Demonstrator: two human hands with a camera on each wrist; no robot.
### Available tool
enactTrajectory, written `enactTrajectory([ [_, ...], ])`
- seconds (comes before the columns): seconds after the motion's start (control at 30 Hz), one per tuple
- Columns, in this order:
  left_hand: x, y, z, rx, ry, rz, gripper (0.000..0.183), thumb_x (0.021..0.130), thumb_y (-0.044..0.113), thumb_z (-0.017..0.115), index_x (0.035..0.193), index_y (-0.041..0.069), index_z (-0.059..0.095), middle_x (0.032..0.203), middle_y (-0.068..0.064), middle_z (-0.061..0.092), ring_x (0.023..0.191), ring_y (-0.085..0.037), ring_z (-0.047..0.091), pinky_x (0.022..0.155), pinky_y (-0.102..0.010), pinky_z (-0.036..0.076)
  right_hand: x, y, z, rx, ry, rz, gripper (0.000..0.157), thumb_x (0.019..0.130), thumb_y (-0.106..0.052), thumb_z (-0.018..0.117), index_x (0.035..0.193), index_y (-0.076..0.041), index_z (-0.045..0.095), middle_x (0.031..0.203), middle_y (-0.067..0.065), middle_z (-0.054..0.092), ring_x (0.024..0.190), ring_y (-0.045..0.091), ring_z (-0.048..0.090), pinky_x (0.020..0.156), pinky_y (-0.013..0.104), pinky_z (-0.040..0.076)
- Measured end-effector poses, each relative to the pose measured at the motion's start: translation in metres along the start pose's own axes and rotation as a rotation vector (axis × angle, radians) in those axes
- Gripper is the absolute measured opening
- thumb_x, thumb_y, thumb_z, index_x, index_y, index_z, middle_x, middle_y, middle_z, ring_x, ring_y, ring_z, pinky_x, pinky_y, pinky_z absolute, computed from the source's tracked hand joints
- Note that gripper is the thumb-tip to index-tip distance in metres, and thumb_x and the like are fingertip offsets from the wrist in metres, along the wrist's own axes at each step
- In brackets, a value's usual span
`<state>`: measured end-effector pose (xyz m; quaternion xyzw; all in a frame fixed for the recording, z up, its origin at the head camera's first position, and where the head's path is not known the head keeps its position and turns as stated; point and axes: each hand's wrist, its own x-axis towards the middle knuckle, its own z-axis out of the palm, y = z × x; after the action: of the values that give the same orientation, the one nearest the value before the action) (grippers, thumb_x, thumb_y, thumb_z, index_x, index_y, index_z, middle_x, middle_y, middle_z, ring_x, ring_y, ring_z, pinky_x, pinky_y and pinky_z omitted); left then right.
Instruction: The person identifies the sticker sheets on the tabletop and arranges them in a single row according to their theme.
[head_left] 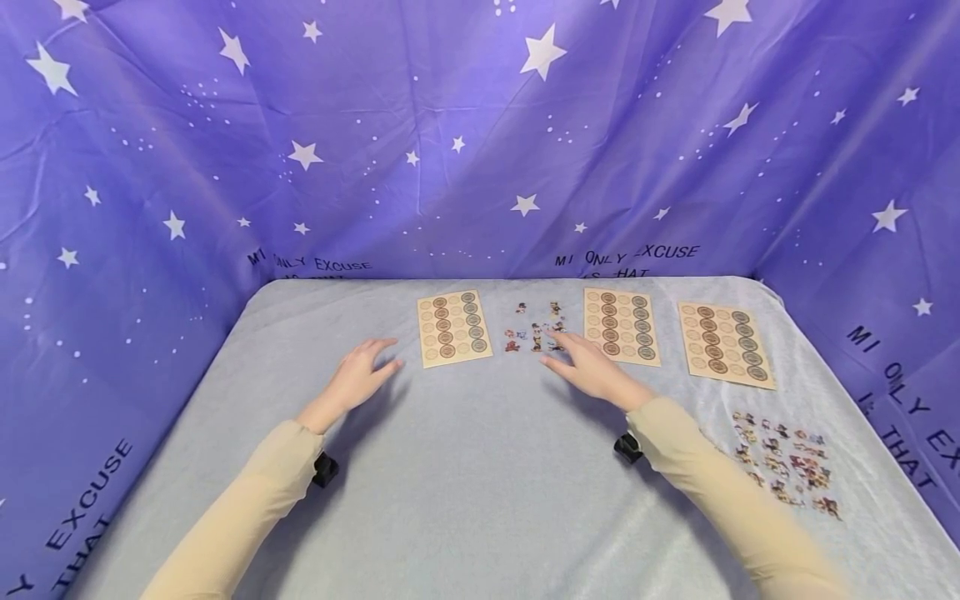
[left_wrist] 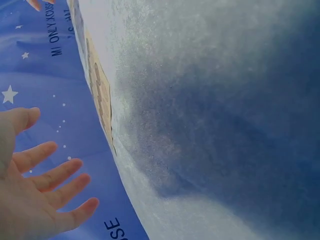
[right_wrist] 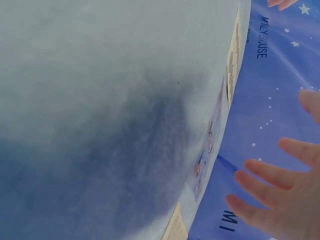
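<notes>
My left hand (head_left: 356, 377) hovers over the cloth, just left of a beige sheet (head_left: 453, 328) printed with rows of round marks. In the left wrist view the fingers of that hand (left_wrist: 45, 185) are spread, with nothing between them. My right hand (head_left: 588, 367) reaches over the lower right edge of a loose group of small colourful figure stickers (head_left: 513, 346). Its fingertips overlap some of them in the head view. The right wrist view shows this hand (right_wrist: 280, 190) with parted fingers and nothing held.
A second beige sheet (head_left: 622, 327) lies beyond the right hand, and a third (head_left: 726, 344) further right. Many more figure stickers (head_left: 783, 458) lie beside the right forearm. The pale blue cloth (head_left: 465, 483) covers the table; a purple star-printed curtain (head_left: 450, 125) stands behind and at both sides.
</notes>
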<state>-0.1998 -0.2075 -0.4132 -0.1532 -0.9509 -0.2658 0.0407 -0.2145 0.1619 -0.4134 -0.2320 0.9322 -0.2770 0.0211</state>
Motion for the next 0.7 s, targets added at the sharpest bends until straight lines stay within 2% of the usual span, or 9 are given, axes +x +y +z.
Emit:
enactTrajectory([
  [0.43,0.016,-0.002,0.005,-0.115,0.009,-0.064,0.045,0.090,0.021,0.055,0.127,-0.004,0.048,0.126,-0.025,0.050,0.116,-0.039,0.046,0.100,-0.052,0.035,0.030,-0.009,0.013,0.089,-0.036,0.008,0.054,0.093,-0.028,0.049,0.137,0.000,0.036,0.139,0.021,0.039,0.128,0.038,0.034,0.108,0.051,0.024],
  [0.7,0.024,-0.003,0.009,-0.162,0.042,-0.076,0.042,0.089,0.017,0.057,0.124,-0.006,0.051,0.124,-0.024,0.052,0.110,-0.037,0.051,0.095,-0.048,0.041,0.050,-0.020,0.023,0.132,-0.032,-0.008,0.050,0.093,-0.024,0.050,0.135,0.001,0.040,0.135,0.020,0.045,0.119,0.036,0.046,0.103,0.049,0.034],
])
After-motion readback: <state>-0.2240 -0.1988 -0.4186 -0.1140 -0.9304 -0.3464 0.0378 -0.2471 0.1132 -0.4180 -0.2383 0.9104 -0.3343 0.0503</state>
